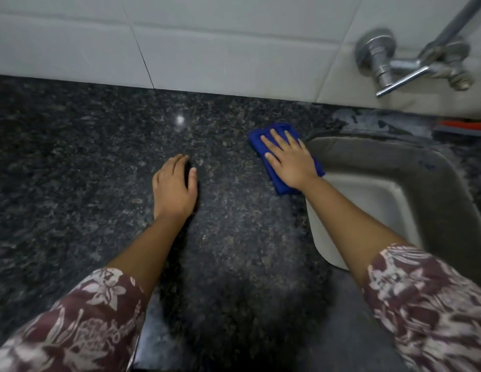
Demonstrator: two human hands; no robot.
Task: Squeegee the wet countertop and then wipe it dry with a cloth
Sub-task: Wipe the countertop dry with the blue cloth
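A white tiled wall [207, 44] stands behind a dark speckled stone surface [73, 146], which fills most of the view and shines a little under a lamp. To the right a pale sink [368, 200] is set into the surface, and above it a metal tap [389, 68] comes out of the wall. Something orange and grey [456, 126] lies behind the sink; it may be the squeegee, but it is too much cut off to tell.

The step in hand seems to be the drying. The blue cloth [274, 173] lies folded on the surface, just beside the rim of the sink. The right hand [290, 159] rests flat on it with the fingers spread; this grip is open, it presses the cloth and does not close around it. The left hand [175, 186] is near the middle of the surface, its fingers curled down and the tips apparently touching the stone; this grip is loose and holds nothing.

To do it well, I think the palm should keep even pressure and the cloth should stay folded. Long overlapping strokes toward the sink would suit, with care that the cloth's edge does not slip into it. The left hand can steady the body.
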